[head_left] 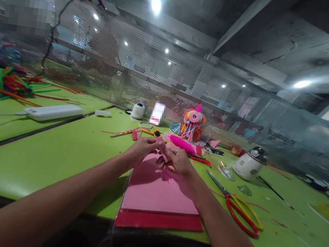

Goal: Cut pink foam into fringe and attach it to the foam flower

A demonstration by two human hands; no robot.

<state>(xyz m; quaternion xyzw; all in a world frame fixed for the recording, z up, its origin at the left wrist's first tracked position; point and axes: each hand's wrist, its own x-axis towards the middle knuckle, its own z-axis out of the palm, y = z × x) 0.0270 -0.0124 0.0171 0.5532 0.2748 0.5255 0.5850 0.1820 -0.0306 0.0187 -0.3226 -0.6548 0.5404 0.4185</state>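
Observation:
Both hands pinch a small strip of pink paper (163, 149) above the near middle of the table. My left hand (142, 150) is closed on its left end, with thumb and fingers together. From the other side, my right hand (178, 162) grips the strip, its lower fingers curled beneath. Under them lies a stack of pink sheets (162, 195), with a red sheet (158, 222) showing at its front edge. Small pink scraps (167, 176) appear just below my right hand. Beyond the hands rests a bright pink bundle of cord (181, 144).
Scissors with red and yellow handles (241, 209) lie open at right. A white pot with a black lid (250, 163) stands behind them. A tasselled paper ornament (194, 121) and a spool (138, 111) stand near the mesh partition (159, 77). A white power strip (54, 113) lies left.

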